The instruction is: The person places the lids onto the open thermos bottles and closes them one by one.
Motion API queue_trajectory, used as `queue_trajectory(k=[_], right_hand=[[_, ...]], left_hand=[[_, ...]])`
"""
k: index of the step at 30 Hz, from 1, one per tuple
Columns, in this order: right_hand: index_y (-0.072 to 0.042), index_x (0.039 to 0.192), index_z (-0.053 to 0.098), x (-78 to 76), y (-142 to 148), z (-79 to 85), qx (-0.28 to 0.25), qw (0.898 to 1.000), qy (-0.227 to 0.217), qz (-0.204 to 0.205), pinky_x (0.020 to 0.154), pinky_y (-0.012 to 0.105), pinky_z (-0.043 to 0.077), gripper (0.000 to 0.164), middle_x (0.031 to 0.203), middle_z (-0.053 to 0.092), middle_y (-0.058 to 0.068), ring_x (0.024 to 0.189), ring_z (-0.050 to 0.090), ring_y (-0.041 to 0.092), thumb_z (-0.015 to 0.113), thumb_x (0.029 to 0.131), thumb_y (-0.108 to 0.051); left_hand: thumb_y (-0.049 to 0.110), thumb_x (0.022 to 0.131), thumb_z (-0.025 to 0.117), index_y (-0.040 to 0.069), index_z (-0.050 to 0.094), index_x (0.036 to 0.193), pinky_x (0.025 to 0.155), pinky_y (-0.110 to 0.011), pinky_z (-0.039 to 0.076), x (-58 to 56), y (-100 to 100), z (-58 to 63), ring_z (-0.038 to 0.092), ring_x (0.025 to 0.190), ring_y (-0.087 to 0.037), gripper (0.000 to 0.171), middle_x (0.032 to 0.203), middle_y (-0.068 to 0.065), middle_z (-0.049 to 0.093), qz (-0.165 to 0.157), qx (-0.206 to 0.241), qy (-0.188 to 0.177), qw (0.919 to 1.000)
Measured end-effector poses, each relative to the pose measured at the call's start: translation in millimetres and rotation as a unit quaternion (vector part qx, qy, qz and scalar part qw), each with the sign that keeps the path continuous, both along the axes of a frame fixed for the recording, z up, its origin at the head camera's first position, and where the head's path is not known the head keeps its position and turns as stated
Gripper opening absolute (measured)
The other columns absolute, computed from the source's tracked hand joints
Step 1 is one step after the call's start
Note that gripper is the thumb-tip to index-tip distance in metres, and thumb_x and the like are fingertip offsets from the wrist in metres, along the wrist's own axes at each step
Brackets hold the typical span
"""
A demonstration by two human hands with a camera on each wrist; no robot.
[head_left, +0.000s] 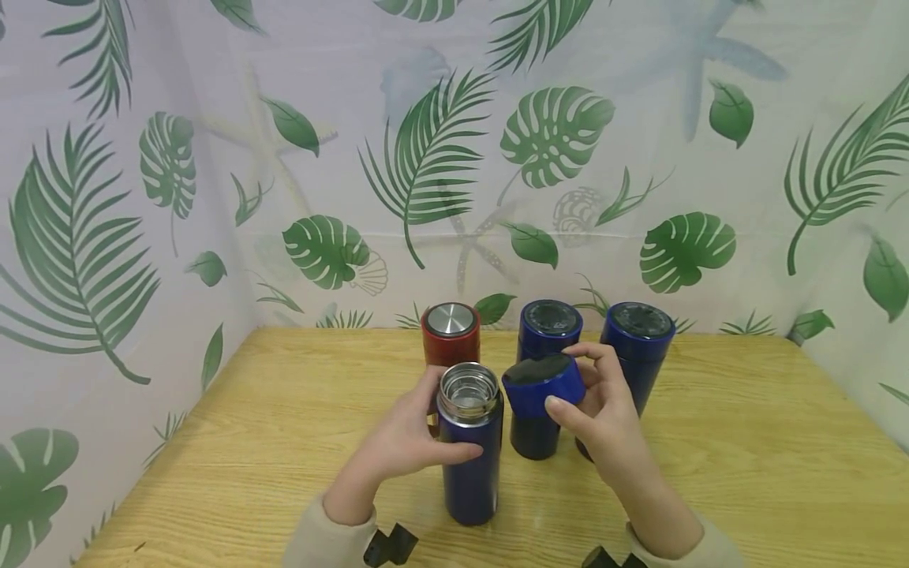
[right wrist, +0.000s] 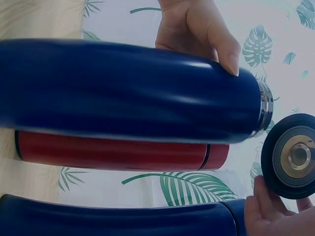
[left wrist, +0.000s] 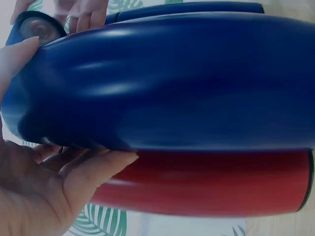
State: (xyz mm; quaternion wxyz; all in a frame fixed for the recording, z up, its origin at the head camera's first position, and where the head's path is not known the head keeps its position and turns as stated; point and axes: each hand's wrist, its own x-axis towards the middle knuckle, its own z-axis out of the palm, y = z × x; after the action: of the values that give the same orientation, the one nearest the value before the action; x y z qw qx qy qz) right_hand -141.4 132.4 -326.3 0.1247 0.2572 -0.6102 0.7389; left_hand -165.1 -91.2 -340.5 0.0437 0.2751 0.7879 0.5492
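Note:
An uncapped blue thermos bottle [head_left: 470,481] stands upright near the front of the table, its steel mouth facing up. My left hand [head_left: 405,442] grips it from the left near the top, thumb across the front. To the right of the mouth, my right hand [head_left: 614,422] holds the blue lid [head_left: 536,398] tilted between thumb and fingers. The right wrist view shows the lid's underside [right wrist: 278,162], with a round metal centre, apart from the bottle's steel neck [right wrist: 266,108].
A capped red thermos [head_left: 451,343] stands just behind the uncapped bottle. Two capped blue thermoses, one behind the lid [head_left: 550,319] and one further right [head_left: 642,367], stand on the wooden table [head_left: 284,442]. A leaf-printed cloth [head_left: 454,158] hangs behind the table.

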Motion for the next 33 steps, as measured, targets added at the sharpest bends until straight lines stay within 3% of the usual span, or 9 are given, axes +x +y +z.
queue_trajectory(k=[7, 21, 29, 33], right_hand=[[-0.015, 0.112, 0.04, 1.9, 1.3, 0.6, -0.01, 1.0, 0.006, 0.006, 0.066, 0.024, 0.049, 0.047, 0.099, 0.054, 0.011, 0.083, 0.058, 0.015, 0.053, 0.075, 0.009], [-0.009, 0.117, 0.039, 0.9, 4.1, -0.7, -0.055, 0.995, 0.082, 0.021, 0.073, 0.022, 0.047, 0.049, 0.106, 0.052, 0.012, 0.093, 0.054, 0.017, 0.052, 0.074, 0.012], [-0.009, 0.123, 0.039, 5.4, 2.0, 2.6, -0.041, 0.998, 0.049, 0.015, 0.077, 0.027, 0.048, 0.06, 0.113, 0.046, 0.013, 0.097, 0.053, 0.019, 0.055, 0.071, 0.016], [-0.005, 0.123, 0.04, 5.5, -0.1, 2.9, -0.043, 0.997, 0.061, 0.021, 0.077, 0.027, 0.048, 0.061, 0.113, 0.045, 0.014, 0.098, 0.053, 0.02, 0.056, 0.07, 0.018]], left_hand=[[0.01, 0.067, 0.076, 0.012, 0.035, 0.122, 0.076, -0.029, 0.047, 4.3, 9.1, -0.8, 0.055, 0.096, -0.016, 0.068, 0.111, -0.004, 0.054, -0.01, 0.01, 0.005, 0.9999], [0.013, 0.069, 0.076, 0.018, 0.037, 0.122, 0.077, -0.029, 0.046, 5.7, 17.0, -6.2, 0.055, 0.095, -0.013, 0.066, 0.11, 0.0, 0.055, -0.026, 0.015, 0.015, 0.9994], [0.012, 0.069, 0.075, 0.018, 0.038, 0.121, 0.076, -0.028, 0.047, 7.3, 23.2, -9.2, 0.056, 0.093, -0.013, 0.064, 0.109, 0.0, 0.056, -0.039, 0.029, 0.008, 0.9988], [0.006, 0.069, 0.074, 0.014, 0.039, 0.121, 0.076, -0.028, 0.047, 10.5, 26.8, -6.1, 0.057, 0.09, -0.012, 0.064, 0.107, -0.002, 0.056, -0.043, 0.044, 0.008, 0.9981]])
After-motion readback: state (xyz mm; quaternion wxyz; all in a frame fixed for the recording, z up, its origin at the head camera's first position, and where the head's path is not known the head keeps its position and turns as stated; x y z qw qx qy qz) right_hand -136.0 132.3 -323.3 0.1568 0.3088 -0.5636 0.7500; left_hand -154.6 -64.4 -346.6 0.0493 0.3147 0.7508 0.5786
